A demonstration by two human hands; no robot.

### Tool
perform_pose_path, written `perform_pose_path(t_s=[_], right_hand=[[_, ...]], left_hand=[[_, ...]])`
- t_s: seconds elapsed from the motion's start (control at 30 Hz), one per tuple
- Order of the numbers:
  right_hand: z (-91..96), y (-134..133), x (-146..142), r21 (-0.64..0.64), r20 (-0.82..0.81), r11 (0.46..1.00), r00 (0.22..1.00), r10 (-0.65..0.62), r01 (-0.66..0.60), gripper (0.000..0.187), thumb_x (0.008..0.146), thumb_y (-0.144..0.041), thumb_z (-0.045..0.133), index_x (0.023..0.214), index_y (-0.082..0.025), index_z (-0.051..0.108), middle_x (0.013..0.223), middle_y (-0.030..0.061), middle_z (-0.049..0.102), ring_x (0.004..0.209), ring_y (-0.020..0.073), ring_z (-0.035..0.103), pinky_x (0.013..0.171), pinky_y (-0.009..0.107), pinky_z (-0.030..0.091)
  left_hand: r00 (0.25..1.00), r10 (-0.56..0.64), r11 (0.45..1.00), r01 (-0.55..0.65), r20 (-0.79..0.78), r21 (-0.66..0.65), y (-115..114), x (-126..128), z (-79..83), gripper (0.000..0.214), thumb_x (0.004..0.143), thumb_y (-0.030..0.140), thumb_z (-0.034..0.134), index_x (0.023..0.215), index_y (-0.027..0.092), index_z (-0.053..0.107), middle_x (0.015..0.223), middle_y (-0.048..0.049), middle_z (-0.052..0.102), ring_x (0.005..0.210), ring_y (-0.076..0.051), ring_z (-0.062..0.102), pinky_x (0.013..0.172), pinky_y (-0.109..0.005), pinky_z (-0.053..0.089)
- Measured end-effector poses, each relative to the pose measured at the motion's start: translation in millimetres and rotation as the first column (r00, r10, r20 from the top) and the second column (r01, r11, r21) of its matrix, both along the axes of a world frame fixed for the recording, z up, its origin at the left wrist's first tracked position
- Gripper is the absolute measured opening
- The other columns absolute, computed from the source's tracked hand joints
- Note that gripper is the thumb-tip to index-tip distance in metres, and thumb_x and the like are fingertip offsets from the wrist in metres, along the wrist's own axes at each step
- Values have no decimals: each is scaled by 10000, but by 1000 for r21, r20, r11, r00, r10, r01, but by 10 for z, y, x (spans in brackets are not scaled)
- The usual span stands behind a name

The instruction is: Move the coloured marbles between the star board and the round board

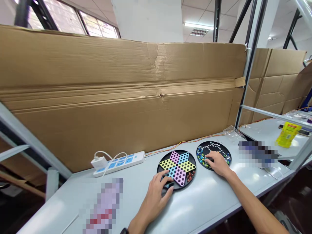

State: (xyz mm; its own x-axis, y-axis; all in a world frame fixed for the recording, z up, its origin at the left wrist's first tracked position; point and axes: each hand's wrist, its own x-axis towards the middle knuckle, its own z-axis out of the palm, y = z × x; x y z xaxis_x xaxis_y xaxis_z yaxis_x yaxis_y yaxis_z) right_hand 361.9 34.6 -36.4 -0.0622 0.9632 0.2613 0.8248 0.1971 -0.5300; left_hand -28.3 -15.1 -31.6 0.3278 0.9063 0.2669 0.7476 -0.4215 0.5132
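A round black Chinese checkers board lies on the table, with a star of pink, blue and yellow holed points. My left hand rests at its near left rim, fingers spread and bent, the fingertips over a side section. A dark teal marble or two shows between the thumb and fingers there. Red-brown marbles fill the section at the right. To the right lies a second round black tray with blue, green and yellow marbles. Over these my right hand is curled, thumb and fingertips close together; what they pinch is hidden.
Behind the boards stands a tall cardboard panel. A white power strip with a plugged-in charger lies at the left. Thin wires run along the panel's foot. Clear plastic and a yellow pouch are to the right.
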Motion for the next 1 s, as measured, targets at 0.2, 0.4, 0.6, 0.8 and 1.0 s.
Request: perform_pose_path(t_s=[0.2,0.4,0.6,0.8,1.0], right_hand=[[128,141,-373,24,-126,999,991,46,-43,254,1045,-338,740,1180,-231,927,1192,133,902,1123,320,806,1064,437,595],[101,287,-710,-5,-106,984,979,174,-176,217,1029,-266,727,1153,-235,902,1203,113,899,1175,314,806,1104,457,598],[117,447,-311,80,-281,996,959,49,-28,336,1062,-249,578,1155,-210,899,1247,149,900,1184,315,815,1127,461,613],[102,492,-43,-129,-270,979,955,119,-159,177,898,-260,740,950,-196,896,973,104,884,924,286,794,904,394,627],[53,397,-132,-136,-109,981,986,125,-139,306,869,-301,833,1145,-199,916,1185,125,862,1077,305,790,994,391,606]], left_hand=[[1000,14,999,-13,27,-38,-7,12,14,299,1053,516,633,1163,333,842,1627,-113,765,1537,-410,672,1327,-704,558],[999,28,999,-27,19,-32,-6,-14,25,295,1036,514,651,1177,345,849,1622,-103,778,1537,-407,690,1310,-677,588],[999,26,1000,-26,27,2,-14,-6,43,279,1030,493,668,1177,345,855,1594,-103,796,1502,-404,721,1291,-660,617],[1000,18,1000,-18,12,-5,-35,-8,70,291,1037,495,659,1198,358,858,1587,-97,802,1491,-398,735,1281,-664,627],[1000,24,1000,-24,16,4,-52,-16,64,296,1035,495,653,1198,361,860,1571,-91,809,1481,-390,740,1274,-641,636]])
